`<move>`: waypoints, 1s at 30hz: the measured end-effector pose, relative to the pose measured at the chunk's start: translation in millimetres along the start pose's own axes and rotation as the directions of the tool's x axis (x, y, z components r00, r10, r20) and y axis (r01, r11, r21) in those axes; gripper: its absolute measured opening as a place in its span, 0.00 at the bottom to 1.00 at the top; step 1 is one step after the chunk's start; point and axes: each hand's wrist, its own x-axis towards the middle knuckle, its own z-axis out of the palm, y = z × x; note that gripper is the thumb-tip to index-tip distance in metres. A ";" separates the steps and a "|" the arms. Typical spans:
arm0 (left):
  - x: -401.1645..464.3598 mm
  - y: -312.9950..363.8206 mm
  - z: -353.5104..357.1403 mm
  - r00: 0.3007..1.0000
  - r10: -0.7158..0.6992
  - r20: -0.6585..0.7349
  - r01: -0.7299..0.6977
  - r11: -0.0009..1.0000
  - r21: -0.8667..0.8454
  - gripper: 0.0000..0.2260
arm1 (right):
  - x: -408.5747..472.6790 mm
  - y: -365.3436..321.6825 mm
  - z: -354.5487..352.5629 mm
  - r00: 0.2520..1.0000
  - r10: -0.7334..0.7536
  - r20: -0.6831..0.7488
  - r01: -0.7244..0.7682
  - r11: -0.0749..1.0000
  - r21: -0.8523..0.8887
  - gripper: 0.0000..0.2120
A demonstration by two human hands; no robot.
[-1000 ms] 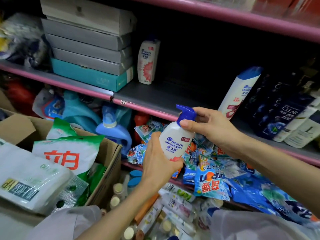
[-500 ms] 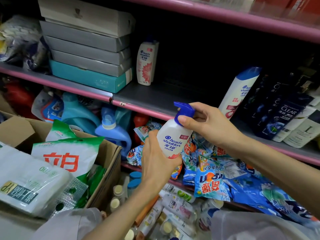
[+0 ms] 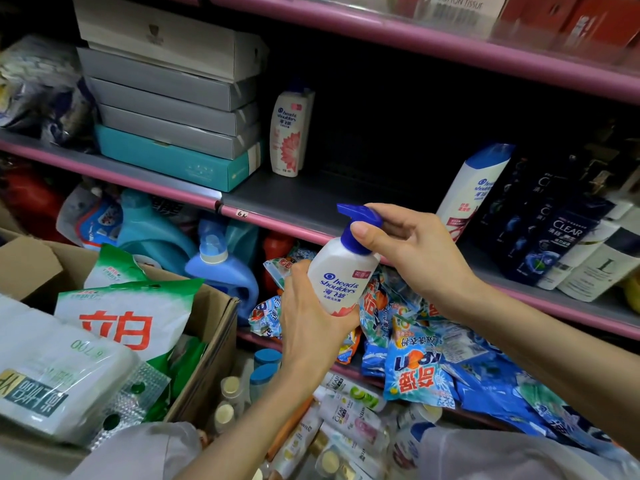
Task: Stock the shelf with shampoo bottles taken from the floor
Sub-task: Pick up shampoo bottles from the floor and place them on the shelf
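Both hands grip the Head & Shoulders pump bottle: left hand around its base, right hand pinching the pump, which has turned slightly; shelving on the grey shelf is near.

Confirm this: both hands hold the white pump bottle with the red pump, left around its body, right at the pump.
Not quite. The head view shows the pump bottle has a blue pump, not red. The rest stands: the left hand grips its body and the right hand pinches the pump.
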 end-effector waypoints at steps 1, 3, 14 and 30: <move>-0.1 -0.1 0.1 1.000 0.000 -0.002 0.000 1.000 0.002 0.32 | -0.1 -0.3 -0.1 1.000 -0.006 0.002 0.006 1.000 -0.005 0.11; -0.3 0.0 0.6 1.000 0.001 0.001 -0.001 1.000 0.005 0.32 | 0.2 -0.2 -0.8 1.000 -0.009 0.007 0.009 1.000 -0.015 0.10; 12.0 13.7 -10.9 0.990 -0.039 0.139 0.049 0.996 -0.069 0.31 | 18.9 -2.2 -4.1 0.989 0.059 0.139 -0.041 0.991 -0.128 0.13; 196.2 14.7 -38.8 0.987 0.024 -0.156 0.009 0.979 0.205 0.31 | 211.1 -56.1 33.3 0.996 -0.078 -0.043 0.077 0.997 -0.023 0.08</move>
